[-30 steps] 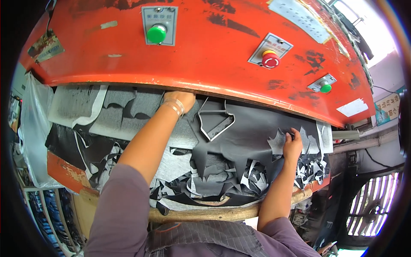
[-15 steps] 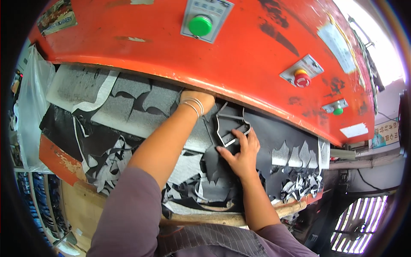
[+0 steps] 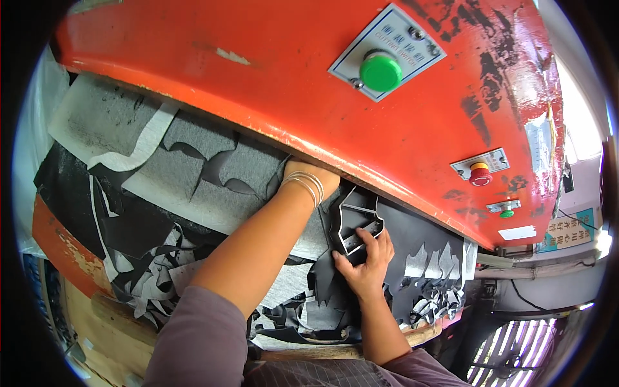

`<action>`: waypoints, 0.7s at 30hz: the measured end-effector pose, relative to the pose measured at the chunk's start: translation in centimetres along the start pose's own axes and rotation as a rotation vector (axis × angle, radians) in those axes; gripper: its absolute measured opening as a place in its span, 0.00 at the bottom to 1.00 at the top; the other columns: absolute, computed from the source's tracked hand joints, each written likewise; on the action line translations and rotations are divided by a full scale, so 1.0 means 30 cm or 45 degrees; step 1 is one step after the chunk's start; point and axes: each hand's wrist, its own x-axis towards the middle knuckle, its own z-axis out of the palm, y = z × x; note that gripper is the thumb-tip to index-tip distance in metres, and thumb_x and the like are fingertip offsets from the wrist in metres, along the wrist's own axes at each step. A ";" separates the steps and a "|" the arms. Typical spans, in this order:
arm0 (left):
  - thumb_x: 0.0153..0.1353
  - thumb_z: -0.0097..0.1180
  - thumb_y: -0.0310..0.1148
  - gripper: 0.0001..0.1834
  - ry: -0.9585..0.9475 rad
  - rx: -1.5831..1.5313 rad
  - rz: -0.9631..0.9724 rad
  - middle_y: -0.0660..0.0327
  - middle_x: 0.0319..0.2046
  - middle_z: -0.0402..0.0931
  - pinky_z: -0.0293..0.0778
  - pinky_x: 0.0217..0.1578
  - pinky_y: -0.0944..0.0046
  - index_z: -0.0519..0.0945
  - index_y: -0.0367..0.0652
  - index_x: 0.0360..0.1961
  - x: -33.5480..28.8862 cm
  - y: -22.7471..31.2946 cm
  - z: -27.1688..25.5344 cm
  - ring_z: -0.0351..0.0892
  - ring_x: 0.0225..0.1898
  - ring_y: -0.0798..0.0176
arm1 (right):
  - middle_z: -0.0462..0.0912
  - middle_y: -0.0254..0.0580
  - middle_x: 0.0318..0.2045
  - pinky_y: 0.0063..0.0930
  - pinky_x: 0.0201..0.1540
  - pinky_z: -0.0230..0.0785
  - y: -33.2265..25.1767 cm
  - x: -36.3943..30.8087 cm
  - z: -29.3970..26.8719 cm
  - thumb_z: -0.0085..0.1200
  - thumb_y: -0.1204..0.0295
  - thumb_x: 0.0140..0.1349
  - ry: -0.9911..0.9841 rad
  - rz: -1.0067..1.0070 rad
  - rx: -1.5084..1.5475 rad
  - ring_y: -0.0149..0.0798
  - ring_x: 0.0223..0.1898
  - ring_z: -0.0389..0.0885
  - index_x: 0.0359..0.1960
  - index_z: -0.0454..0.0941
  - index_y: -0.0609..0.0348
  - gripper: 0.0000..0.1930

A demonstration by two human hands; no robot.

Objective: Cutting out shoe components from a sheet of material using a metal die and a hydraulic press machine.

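Observation:
A metal-walled cutting die [image 3: 359, 208], open in the middle with cross-bars, rests on a black sheet of material [image 3: 416, 235] beside the front edge of the red press beam. My right hand [image 3: 367, 263] grips its near end, thumb on the left side and fingers over the near bar. My left hand [image 3: 317, 178], with thin bangles at the wrist, reaches under the beam to the left of the die. Its fingers are hidden there. Beneath my left forearm lies a grey fabric-backed sheet [image 3: 222, 203] with curved cuts through it.
The red press beam [image 3: 271, 84] spans the far side. It carries a green push button [image 3: 380, 71], a red stop button [image 3: 480, 174] and a smaller green one [image 3: 507, 213]. Black and grey scraps [image 3: 161, 274] lie at the near left, more offcuts [image 3: 438, 300] at the near right.
My view has tilted and come closer, so the press beam and buttons sit differently in the picture. Both hands and the die keep nearly the same places against the beam.

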 end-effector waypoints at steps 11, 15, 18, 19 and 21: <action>0.64 0.44 0.42 0.20 -0.644 0.209 -0.018 0.51 0.50 0.76 0.65 0.56 0.50 0.78 0.43 0.49 -0.127 0.101 -0.211 0.73 0.54 0.48 | 0.68 0.62 0.54 0.54 0.59 0.53 -0.010 0.007 -0.078 0.69 0.50 0.39 -0.045 0.019 0.013 0.61 0.59 0.63 0.49 0.76 0.51 0.34; 0.65 0.47 0.41 0.18 -0.480 0.000 0.150 0.51 0.44 0.79 0.69 0.52 0.52 0.79 0.38 0.45 -0.239 0.161 -0.492 0.76 0.50 0.49 | 0.63 0.62 0.61 0.54 0.64 0.51 0.035 0.010 -0.292 0.66 0.50 0.46 -0.030 0.133 0.246 0.59 0.63 0.61 0.63 0.63 0.58 0.44; 0.62 0.53 0.33 0.11 0.029 -0.341 0.135 0.52 0.34 0.80 0.73 0.40 0.54 0.80 0.35 0.37 -0.198 0.213 -0.639 0.78 0.38 0.47 | 0.62 0.54 0.64 0.45 0.68 0.47 0.182 0.153 -0.420 0.58 0.64 0.57 0.615 0.107 0.423 0.51 0.67 0.58 0.64 0.62 0.64 0.34; 0.61 0.54 0.32 0.09 0.260 -0.301 0.240 0.55 0.30 0.79 0.71 0.35 0.55 0.80 0.37 0.34 -0.176 0.260 -0.681 0.76 0.33 0.50 | 0.60 0.53 0.66 0.45 0.70 0.43 0.259 0.210 -0.478 0.48 0.72 0.61 0.851 0.089 0.366 0.50 0.69 0.55 0.65 0.60 0.63 0.28; 0.59 0.55 0.31 0.07 0.689 -0.200 0.457 0.59 0.23 0.74 0.65 0.27 0.56 0.77 0.41 0.26 -0.132 0.345 -0.730 0.70 0.25 0.53 | 0.60 0.53 0.66 0.44 0.68 0.44 0.347 0.337 -0.625 0.39 0.68 0.71 1.233 0.063 0.169 0.51 0.68 0.55 0.65 0.58 0.65 0.23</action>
